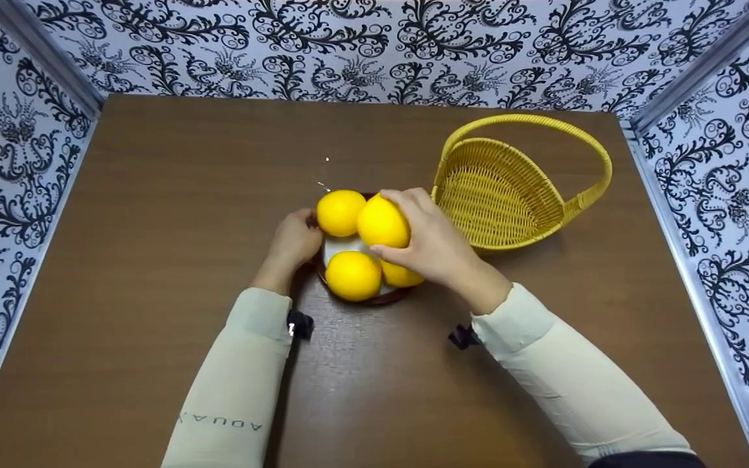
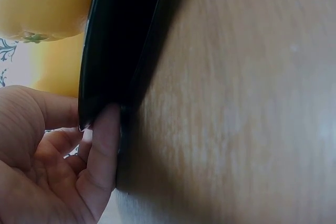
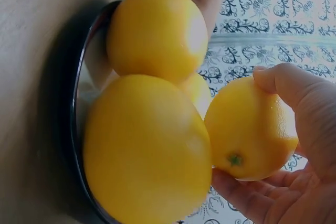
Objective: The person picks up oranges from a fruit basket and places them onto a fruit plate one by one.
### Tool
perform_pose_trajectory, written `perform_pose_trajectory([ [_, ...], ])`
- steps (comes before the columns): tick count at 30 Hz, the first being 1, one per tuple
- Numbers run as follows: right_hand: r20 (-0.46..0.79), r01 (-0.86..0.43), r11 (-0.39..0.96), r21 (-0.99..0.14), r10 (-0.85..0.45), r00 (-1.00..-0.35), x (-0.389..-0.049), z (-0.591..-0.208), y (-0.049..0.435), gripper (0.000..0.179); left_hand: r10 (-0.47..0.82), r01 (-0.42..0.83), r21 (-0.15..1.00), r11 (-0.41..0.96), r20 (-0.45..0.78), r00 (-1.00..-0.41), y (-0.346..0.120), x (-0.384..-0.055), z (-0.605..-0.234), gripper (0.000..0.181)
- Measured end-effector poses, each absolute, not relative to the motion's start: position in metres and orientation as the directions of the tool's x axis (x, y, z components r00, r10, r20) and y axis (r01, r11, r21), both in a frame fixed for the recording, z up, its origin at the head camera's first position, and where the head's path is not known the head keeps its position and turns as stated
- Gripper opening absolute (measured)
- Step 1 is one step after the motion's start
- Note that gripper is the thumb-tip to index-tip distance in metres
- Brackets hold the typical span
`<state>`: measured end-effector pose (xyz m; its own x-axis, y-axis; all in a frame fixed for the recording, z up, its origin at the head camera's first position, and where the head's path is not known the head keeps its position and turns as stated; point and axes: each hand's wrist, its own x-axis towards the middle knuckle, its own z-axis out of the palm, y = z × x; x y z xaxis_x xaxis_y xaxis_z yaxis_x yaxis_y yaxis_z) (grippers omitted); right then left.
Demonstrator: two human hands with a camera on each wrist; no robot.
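In the head view, a round plate (image 1: 347,246) with a white inside and dark rim sits mid-table. My left hand (image 1: 295,242) pinches its left edge; the left wrist view shows the thumb and fingers gripping the dark rim (image 2: 113,51). Just over the plate, my right hand (image 1: 433,244) holds an orange (image 1: 383,222) between thumb and fingers. Three more oranges lie on the plate: one at the back left (image 1: 341,213), one at the front (image 1: 353,276) and one at the right (image 1: 402,274), partly hidden by the right hand. The held orange's green stem spot (image 3: 234,159) shows in the right wrist view.
A yellow wicker basket (image 1: 568,211) with a tall arched handle stands right behind the right hand, its inside bare. Brown wood table (image 1: 186,195) surrounds the plate. Black-and-white patterned panels (image 1: 322,45) border the table at the back and both sides.
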<state>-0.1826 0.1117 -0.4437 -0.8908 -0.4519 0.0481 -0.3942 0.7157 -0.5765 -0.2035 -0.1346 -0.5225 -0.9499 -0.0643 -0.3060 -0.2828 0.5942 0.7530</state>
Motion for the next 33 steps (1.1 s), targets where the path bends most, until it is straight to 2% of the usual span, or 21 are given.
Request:
perform_pose_trajectory([
  [15,0.050,-0.436,0.740,-0.511,-0.481,-0.875,-0.180,-0.453,0.096,0.083,-0.057,-0.283,0.757,0.589,-0.310,-0.949,-0.134,-0.203,-0.522,0.044],
  [33,0.014,-0.404,0.770,-0.495,-0.457,-0.889,-0.184,-0.460,0.088,0.083,-0.059,-0.261,0.752,0.605,-0.285,-0.957,-0.134,-0.203,-0.521,0.043],
])
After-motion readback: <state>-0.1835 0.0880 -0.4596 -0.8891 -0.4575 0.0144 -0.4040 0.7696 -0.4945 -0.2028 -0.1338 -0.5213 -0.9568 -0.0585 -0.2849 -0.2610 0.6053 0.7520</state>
